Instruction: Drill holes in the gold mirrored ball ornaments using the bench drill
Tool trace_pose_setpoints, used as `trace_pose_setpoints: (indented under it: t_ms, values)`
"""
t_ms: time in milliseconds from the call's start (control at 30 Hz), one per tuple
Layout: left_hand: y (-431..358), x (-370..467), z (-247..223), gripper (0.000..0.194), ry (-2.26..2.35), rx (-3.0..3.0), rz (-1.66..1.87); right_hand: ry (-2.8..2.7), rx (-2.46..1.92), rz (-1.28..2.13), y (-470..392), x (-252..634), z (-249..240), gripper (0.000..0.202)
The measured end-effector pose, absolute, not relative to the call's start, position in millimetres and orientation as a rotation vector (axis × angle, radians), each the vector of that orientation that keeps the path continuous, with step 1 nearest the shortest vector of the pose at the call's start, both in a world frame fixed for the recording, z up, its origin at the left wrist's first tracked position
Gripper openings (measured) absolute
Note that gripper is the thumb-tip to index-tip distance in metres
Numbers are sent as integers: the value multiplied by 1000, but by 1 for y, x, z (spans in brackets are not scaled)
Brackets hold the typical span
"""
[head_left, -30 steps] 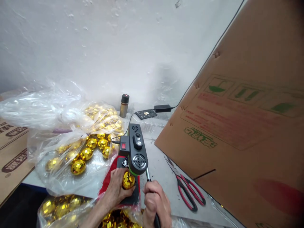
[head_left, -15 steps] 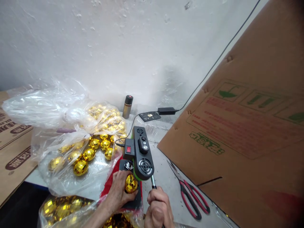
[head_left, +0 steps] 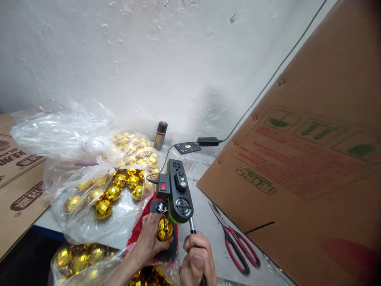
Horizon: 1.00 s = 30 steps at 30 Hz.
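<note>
Between the thumb and fingers of my left hand (head_left: 149, 238) sits a gold mirror ball (head_left: 164, 229), held over a dark base plate (head_left: 170, 254) on red cloth (head_left: 139, 226). My right hand (head_left: 199, 258) is wrapped round a lever handle (head_left: 193, 227), its metal rod running up beside the machine. That black machine (head_left: 180, 190) has round vents, a small control block and a box with a red switch (head_left: 162, 186). It stands just behind the ball. A silvery fitting (head_left: 162, 207) shows on the base near my left fingertips.
Clear plastic bags of gold balls (head_left: 103, 209) lie at left, with another bag (head_left: 80, 258) at front left. Red-and-black scissors (head_left: 238, 246) rest at right beside a large carton (head_left: 297, 178). A spray can (head_left: 160, 136) and power adapter (head_left: 208, 141) stand near the wall.
The view has shifted slightly. Both hands keep their grips, the left on the ball and the right on the lever, with no clear movement of either.
</note>
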<state>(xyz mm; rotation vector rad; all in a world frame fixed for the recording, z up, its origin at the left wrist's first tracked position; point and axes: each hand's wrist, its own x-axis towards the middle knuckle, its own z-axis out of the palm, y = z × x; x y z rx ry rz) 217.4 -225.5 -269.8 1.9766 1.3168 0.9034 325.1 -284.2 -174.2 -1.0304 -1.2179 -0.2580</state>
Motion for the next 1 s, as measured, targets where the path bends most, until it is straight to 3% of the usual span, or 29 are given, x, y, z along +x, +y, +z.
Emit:
trace_pose_setpoints:
  t_ms: [600, 1000]
  values:
    - [-223, 217, -265, 44, 1276, 1948, 891, -1278, -966, -283, -282, 328, -174, 39]
    - [-223, 217, -265, 44, 1283, 1939, 831, -1492, -948, -334, -280, 343, -209, 37]
